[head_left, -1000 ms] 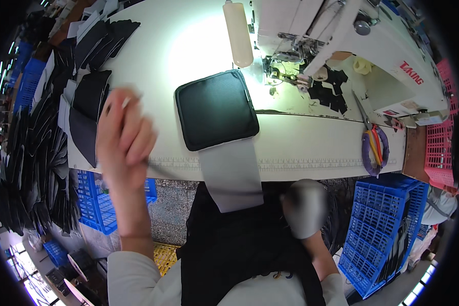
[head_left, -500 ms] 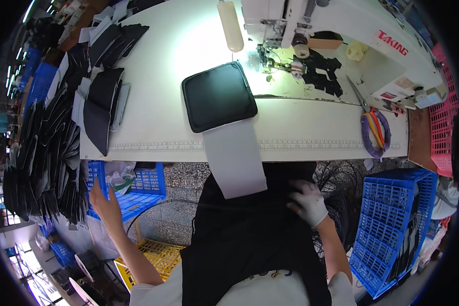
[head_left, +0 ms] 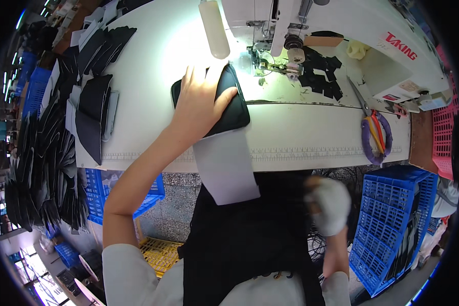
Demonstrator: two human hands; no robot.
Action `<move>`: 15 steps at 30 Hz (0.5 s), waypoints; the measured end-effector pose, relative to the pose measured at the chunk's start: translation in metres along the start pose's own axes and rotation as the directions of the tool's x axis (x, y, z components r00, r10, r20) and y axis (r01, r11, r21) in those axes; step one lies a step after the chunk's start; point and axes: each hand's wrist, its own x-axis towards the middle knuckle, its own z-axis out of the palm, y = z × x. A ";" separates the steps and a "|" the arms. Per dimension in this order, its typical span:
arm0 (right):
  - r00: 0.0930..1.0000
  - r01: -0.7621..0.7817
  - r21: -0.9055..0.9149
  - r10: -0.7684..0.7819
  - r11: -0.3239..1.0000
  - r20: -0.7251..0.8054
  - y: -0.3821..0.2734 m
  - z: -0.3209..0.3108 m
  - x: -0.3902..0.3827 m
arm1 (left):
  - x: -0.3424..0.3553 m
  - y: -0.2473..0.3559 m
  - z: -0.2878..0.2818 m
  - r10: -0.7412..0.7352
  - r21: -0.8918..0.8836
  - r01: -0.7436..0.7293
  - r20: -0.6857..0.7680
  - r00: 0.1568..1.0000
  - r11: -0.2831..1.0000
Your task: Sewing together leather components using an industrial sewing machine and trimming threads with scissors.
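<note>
- Your left hand (head_left: 201, 99) lies flat on a black pad (head_left: 228, 104) on the white bench (head_left: 148, 66), fingers (head_left: 188, 76) spread and open, palm down; it presses the pad rather than gripping it.
- The pad is a rounded, dark rectangle in the middle of the bench, just in front of the sewing machine (head_left: 301, 25). Its far corner lies close to the needle area (head_left: 262, 64), under the bright lamp (head_left: 213, 28).
- A grey strip (head_left: 225, 166) comes out from under the near edge of the pad and hangs over the bench edge toward your lap.
- Your right hand (head_left: 330, 204) is low, below the bench edge, above your dark apron (head_left: 245, 239). It wears a white glove and looks blurred; you seem to have it loosely curled, but I cannot tell whether it holds anything.
- Scissors (head_left: 373, 130) with coloured handles lie on the bench to your right, well apart from both hands.
- Small black scraps (head_left: 321, 71) lie beside the machine, to the right of the needle.
- Stacks of black cut pieces (head_left: 94, 109) cover the left part of the bench, near your left forearm but not touching it.
- Blue crates (head_left: 392, 224) stand on the floor at your right, and another under the bench at your left.
</note>
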 end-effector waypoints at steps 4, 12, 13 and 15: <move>0.862 -0.310 -0.187 0.192 0.932 -0.470 0.051 -0.035 0.009 | 0.008 -0.006 0.004 0.016 -0.227 -0.015 0.002 1.000 0.974; 0.703 -0.709 -0.274 0.621 0.650 -0.346 0.114 -0.063 0.023 | 0.007 -0.010 0.000 -0.105 -0.356 0.127 0.080 0.991 0.926; 0.712 -0.698 -0.246 0.617 0.672 -0.334 0.117 -0.067 0.024 | 0.007 -0.009 0.000 -0.108 -0.356 0.130 0.081 0.991 0.925; 0.756 -0.653 -0.349 0.604 0.672 -0.252 0.125 -0.074 0.027 | 0.007 -0.009 0.000 -0.059 -0.338 0.082 0.075 0.995 0.938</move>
